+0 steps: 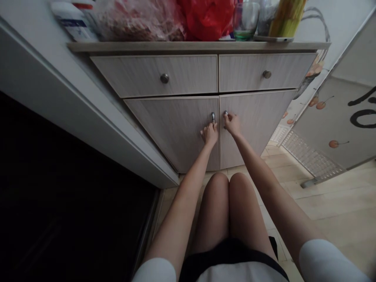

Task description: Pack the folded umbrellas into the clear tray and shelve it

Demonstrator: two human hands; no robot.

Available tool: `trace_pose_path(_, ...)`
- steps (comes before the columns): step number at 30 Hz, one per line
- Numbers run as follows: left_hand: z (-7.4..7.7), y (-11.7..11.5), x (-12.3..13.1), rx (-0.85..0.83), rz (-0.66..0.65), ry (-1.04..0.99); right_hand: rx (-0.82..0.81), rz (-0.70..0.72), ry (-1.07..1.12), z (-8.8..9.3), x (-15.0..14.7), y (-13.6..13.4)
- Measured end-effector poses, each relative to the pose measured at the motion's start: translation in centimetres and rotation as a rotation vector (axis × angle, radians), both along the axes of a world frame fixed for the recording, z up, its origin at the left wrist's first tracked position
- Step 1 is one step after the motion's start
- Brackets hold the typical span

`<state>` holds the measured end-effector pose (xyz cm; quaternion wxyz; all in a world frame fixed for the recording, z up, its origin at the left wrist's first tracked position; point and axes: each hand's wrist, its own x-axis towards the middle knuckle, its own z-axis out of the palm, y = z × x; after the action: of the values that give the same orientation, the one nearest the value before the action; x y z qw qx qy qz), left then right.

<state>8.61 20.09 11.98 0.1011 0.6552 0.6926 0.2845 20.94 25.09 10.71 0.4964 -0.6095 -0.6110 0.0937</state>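
Note:
A pale wood-grain cabinet has two closed lower doors side by side. On the left door (173, 129), my left hand (210, 134) has its fingers closed around the lower part of a metal handle (213, 116), whose top still shows. Across the narrow gap, my right hand (233, 124) pinches the metal handle (225, 113) of the right door (258, 121). Both arms reach forward over my bent knees. The undersides of the fingers are partly hidden.
Two drawers with round knobs, a left knob (164, 78) and a right knob (266, 74), sit above the doors. The cabinet top (199, 47) carries plastic bags, a glass (246, 21) and bottles. A cherry-patterned panel (326, 113) stands at right; a dark opening lies left.

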Motion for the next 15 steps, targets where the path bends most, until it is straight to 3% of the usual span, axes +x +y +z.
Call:
trace_pose_path(2,0.1,0.6,0.1,-0.003,0.008,0.007,-0.022,-0.079,0.013,0.3,-0.5,0.5)
trace_pose_path(8,0.5,1.7,0.3,-0.022,0.018,0.022,-0.111,-0.129,-0.014,1.3,-1.2,1.2)
trace_pose_path(15,0.8,2.4,0.4,-0.030,0.016,0.023,-0.060,-0.143,-0.022,1.1,-1.1,1.6)
